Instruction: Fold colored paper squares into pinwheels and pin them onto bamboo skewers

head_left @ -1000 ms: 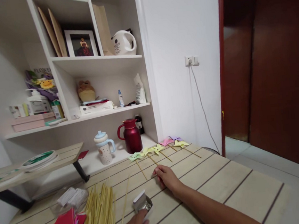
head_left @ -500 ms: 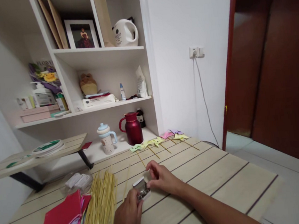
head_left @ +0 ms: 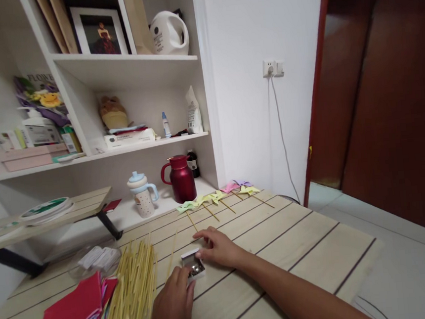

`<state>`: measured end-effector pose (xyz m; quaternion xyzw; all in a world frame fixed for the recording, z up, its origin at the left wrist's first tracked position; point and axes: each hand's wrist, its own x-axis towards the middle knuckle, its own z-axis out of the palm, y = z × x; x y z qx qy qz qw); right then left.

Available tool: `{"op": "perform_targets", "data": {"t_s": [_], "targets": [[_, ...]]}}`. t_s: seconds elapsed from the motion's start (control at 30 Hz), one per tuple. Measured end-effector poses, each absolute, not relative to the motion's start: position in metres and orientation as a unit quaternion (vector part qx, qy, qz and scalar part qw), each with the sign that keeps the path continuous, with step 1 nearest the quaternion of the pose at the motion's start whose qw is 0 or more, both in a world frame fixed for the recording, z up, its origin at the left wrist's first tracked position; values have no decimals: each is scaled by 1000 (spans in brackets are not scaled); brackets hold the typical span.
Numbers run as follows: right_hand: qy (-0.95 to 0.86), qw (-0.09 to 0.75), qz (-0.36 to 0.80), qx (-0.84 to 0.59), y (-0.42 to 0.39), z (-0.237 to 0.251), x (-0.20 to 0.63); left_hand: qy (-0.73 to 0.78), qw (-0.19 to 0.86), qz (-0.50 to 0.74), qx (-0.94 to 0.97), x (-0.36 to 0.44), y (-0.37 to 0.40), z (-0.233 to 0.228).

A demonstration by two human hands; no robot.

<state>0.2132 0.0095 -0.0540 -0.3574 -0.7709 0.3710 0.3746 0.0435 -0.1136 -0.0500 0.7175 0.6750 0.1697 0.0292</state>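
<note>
A small open box of metal pins lies on the wooden table. My left hand holds its near left side. My right hand rests at the box's far right edge, fingertips touching it. A loose wooden stick lies just left of the box. Beyond my hands, several finished paper pinwheels on sticks lie in a row near the wall.
A pile of wooden sticks and a stack of red and pink paper sheets lie at the left. A clear bag sits behind them. A red jug and a cup stand on the low shelf.
My left hand brought the pin box forward onto the table. My right hand moved back from the pinwheel sticks to the box. The view shifted slightly down and left.
</note>
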Motion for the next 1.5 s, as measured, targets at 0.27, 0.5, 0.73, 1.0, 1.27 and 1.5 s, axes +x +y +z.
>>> {"op": "perform_targets", "data": {"t_s": [0.27, 0.5, 0.73, 1.0, 1.27, 1.5], "targets": [[-769, 361, 390, -355, 17, -60, 202, 666, 47, 154, 728, 40, -106, -53], [-754, 338, 404, -393, 36, -56, 233, 662, 112, 124, 731, 41, -104, -49], [-759, 323, 374, -424, 45, -53, 246, 650, 122, 153, 734, 38, -103, -54], [-774, 331, 295, -451, 54, -48, 259, 637, 144, 185, 734, 40, -108, -50], [-774, 357, 265, -451, 50, -42, 257, 641, 138, 202, 728, 39, -110, -53], [-763, 376, 290, -438, 47, -44, 259, 638, 121, 201, 734, 37, -110, -56]]}}
